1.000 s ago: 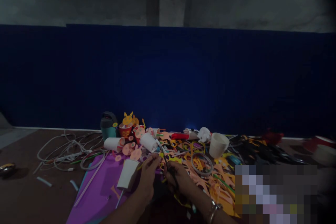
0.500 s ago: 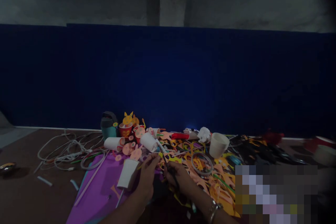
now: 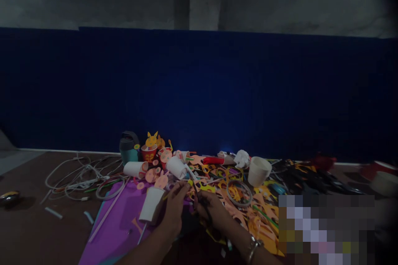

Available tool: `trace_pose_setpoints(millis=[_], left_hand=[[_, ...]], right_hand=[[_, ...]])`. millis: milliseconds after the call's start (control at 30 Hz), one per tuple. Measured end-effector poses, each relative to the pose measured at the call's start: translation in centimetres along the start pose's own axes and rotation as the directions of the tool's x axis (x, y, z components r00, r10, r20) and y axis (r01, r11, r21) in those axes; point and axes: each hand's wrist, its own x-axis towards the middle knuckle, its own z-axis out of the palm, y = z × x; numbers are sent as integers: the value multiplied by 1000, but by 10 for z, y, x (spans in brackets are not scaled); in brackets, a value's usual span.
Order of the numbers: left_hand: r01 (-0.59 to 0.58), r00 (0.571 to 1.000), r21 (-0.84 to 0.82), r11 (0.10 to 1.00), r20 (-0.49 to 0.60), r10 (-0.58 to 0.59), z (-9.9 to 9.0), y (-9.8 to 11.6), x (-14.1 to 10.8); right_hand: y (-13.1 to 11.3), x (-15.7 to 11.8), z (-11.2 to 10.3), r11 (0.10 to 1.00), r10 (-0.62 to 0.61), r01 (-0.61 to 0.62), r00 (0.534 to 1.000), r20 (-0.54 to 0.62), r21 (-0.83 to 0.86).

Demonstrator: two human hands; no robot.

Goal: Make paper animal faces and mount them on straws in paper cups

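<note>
My right hand (image 3: 212, 207) is closed around the dark handles of a pair of scissors (image 3: 193, 180), whose blades point up and away. Close to the blades, the fingertips of my left hand (image 3: 176, 201) pinch a small yellow paper piece (image 3: 190, 183). A thin yellow strip (image 3: 166, 197) sticks out on that hand's left side; whether it belongs to the same piece I cannot tell. Left of my left hand, a white paper cup (image 3: 151, 205) lies over purple sheet material (image 3: 121, 211). Just beyond the hands lies another white cup (image 3: 176, 167), with pink animal-face cutouts (image 3: 161, 181) near it.
Orange and yellow paper scraps (image 3: 264, 232) cover the right side. A tape-like ring (image 3: 239, 193) and a beige cup (image 3: 259, 171) stand among them. White cables (image 3: 77, 178) tangle at left, near a teal bottle (image 3: 129, 151). A blue panel (image 3: 199, 91) rises behind.
Almost nothing differs. Both hands, the scissors and the yellow piece keep nearly the same place; the view shifts very slightly.
</note>
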Motion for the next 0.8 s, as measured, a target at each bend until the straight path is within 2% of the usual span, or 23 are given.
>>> trace_pose_setpoints(millis=[233, 400, 800], left_hand=[[44, 999, 38, 998, -2, -44, 0, 1, -2], [20, 1000, 44, 999, 0, -20, 2, 4, -2], [14, 1000, 19, 1000, -12, -13, 1, 2, -2]], right_hand=[[-2, -1, 0, 1000, 0, 0, 1000, 30, 12], [-6, -2, 0, 999, 40, -40, 999, 25, -12], [0, 0, 0, 1000, 11, -11, 1000, 0, -7]])
